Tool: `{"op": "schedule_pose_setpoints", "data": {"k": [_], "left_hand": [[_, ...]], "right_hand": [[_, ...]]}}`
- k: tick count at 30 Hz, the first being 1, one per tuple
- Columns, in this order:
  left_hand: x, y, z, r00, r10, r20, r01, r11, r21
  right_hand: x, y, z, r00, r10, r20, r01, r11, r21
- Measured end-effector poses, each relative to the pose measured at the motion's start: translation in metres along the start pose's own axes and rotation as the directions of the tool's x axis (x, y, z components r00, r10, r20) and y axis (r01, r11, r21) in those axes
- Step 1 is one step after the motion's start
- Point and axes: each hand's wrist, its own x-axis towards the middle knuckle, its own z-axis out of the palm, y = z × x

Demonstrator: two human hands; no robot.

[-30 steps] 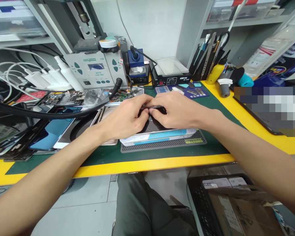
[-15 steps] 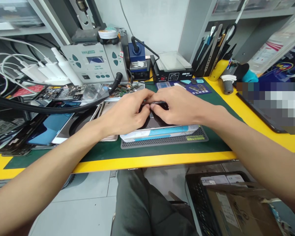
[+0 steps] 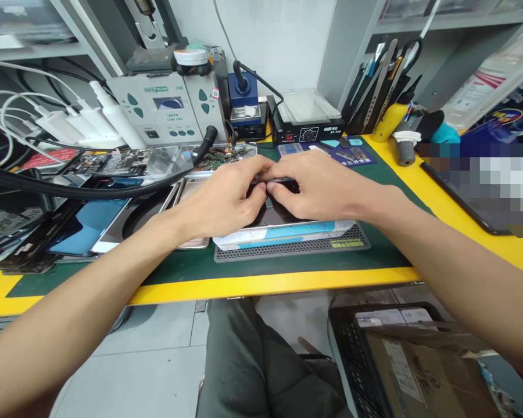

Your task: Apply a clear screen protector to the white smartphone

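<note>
A flat device with a glossy black screen and a pale edge (image 3: 273, 216), a phone or tablet, lies on a white-and-blue box (image 3: 283, 233). Under the box is a grey perforated mat (image 3: 287, 250). My left hand (image 3: 226, 197) comes in from the left, its fingers curled over the device's far part and its thumb pressed on the screen. From the other side my right hand (image 3: 318, 184) mirrors it, thumb tip close beside the left one. Both hands are closed on the device; their fingertips and much of the screen are hidden.
Phones and phone parts (image 3: 89, 226) are piled at the left, under a black hose (image 3: 82, 191). Behind stand a grey soldering station (image 3: 169, 107) and a black box-shaped unit (image 3: 307, 134). Tweezers (image 3: 386, 75) and a yellow bottle (image 3: 390, 121) are at the back right.
The bench has shifted slightly up in view as the camera moved. Both hands keep nearly the same hold on the device, the thumbs barely moving.
</note>
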Motion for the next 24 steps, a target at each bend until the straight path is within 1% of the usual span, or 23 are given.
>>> {"op": "schedule_pose_setpoints", "data": {"k": [4, 13, 24], "left_hand": [[0.0001, -0.0002, -0.0001, 1.0, -0.002, -0.005, 0.002, 1.0, 0.003], [0.0001, 0.0026, -0.0009, 1.0, -0.022, -0.007, 0.022, 1.0, 0.011], [0.0007, 0.0028, 0.0002, 1.0, -0.025, -0.014, 0.025, 1.0, -0.003]], "right_hand": [[-0.0001, -0.0003, -0.0007, 1.0, -0.003, -0.001, 0.003, 1.0, 0.004], [0.0001, -0.0015, -0.0008, 0.999, 0.034, 0.0, -0.034, 0.999, 0.008], [0.0003, -0.0008, -0.0005, 1.0, 0.017, -0.002, -0.017, 1.0, 0.003]]}}
